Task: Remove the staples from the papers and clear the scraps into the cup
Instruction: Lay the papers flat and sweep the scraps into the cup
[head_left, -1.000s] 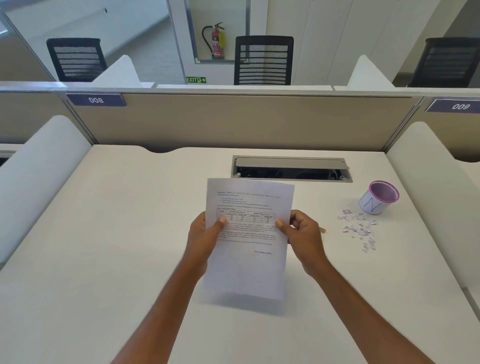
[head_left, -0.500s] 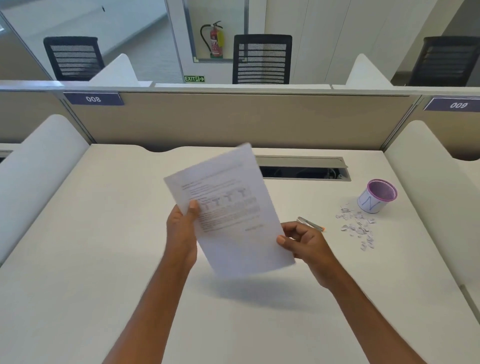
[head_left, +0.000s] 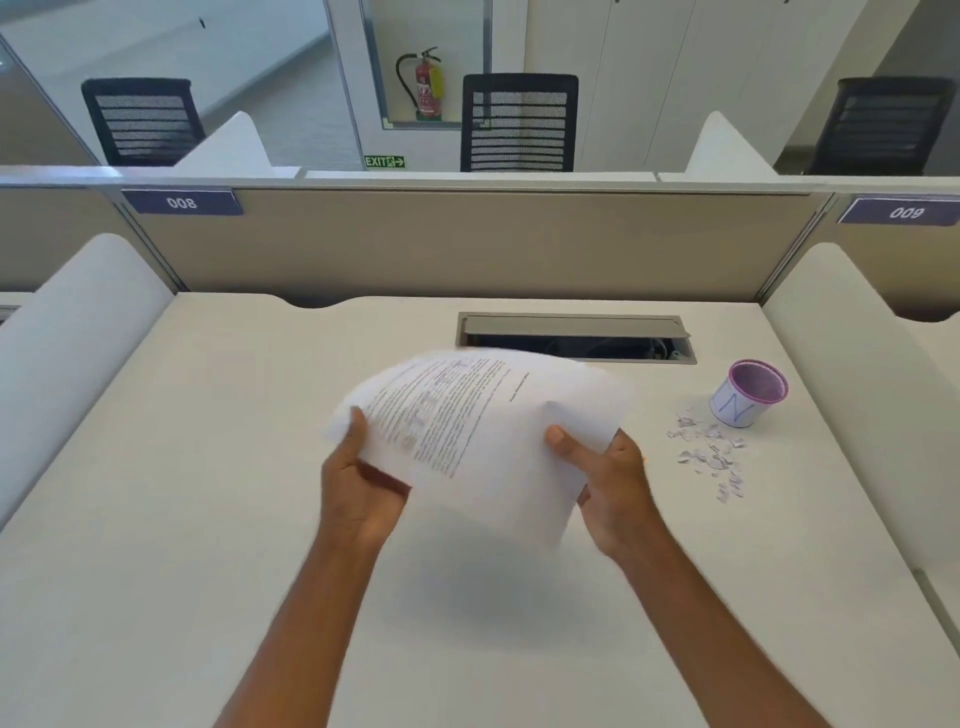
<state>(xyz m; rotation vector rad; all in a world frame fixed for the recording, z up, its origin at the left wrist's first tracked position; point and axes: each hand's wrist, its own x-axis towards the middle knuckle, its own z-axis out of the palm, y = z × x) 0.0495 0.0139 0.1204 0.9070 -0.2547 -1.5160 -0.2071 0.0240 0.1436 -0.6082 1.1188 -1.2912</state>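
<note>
Both hands hold the printed papers (head_left: 483, 426) at frame centre above the table (head_left: 208, 467), left hand (head_left: 358, 483) pinching the left edge and right hand (head_left: 608, 478) the lower right, probably to look them over, while scraps (head_left: 709, 457) lie uncleared beside the purple-rimmed cup (head_left: 748, 395) at right.

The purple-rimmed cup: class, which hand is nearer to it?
Right. The right hand, gripping the paper, is left of the cup; the left hand grips the paper's opposite edge, farther left.
</note>
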